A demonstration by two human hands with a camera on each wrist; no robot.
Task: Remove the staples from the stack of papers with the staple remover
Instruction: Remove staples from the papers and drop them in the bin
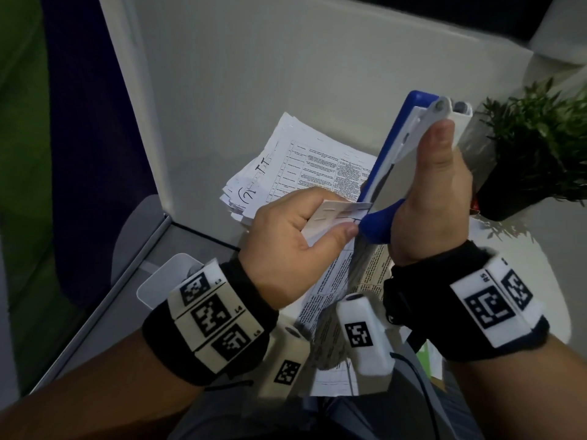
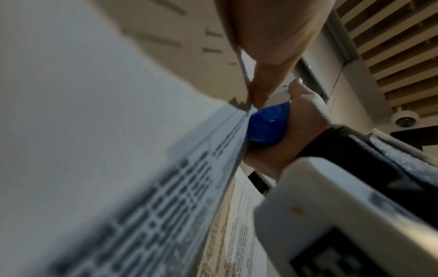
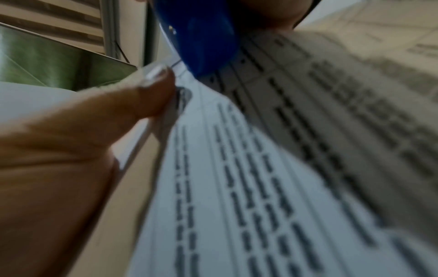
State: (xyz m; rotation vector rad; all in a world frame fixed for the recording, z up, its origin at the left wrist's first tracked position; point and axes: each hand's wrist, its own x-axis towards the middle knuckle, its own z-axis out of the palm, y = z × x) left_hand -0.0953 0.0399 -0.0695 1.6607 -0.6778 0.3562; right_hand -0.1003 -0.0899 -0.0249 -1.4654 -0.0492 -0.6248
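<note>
Several staples still show in the corner of the stapled papers (image 1: 333, 214), so by my reading the job is partly done at best. Left hand (image 1: 286, 236) pinches that corner, raised above the desk; right hand (image 1: 435, 198) wraps round the blue staple remover (image 1: 378, 223), its tip at the paper edge. A loose pile of papers (image 1: 298, 160) lies behind

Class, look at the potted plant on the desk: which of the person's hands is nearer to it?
Right. The right hand, gripping the blue tool, is just beside the potted plant. The left hand, pinching the stapled papers, is farther away, beyond the tool.
</note>
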